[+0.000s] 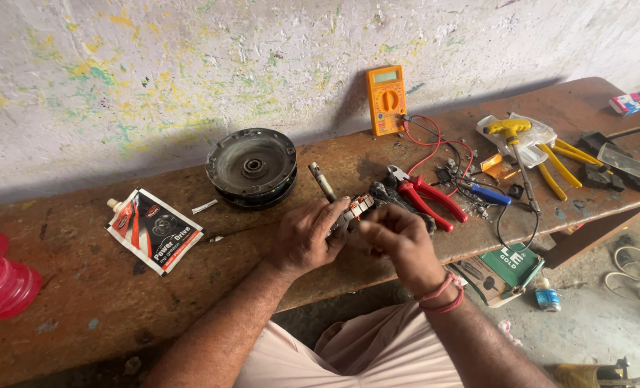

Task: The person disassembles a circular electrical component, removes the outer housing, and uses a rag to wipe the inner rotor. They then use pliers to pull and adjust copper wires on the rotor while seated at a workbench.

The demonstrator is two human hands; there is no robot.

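Small wound stator part [357, 208], orange-and-white segments, metal shaft [321, 181] projecting far-left, pinched in left hand [304, 237] grip and right hand [399, 241] grip, above brown tabletop [83, 287], red pliers [424, 195] just right.

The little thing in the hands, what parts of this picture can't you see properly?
- Small part, head view: mostly covered by the left hand and right hand; its kind is unclear.
- Pink plastic thing: cut off by the left edge.
- Tiny bits beside the red pliers: too small to tell.
- Yellow meter screen: too small to read.
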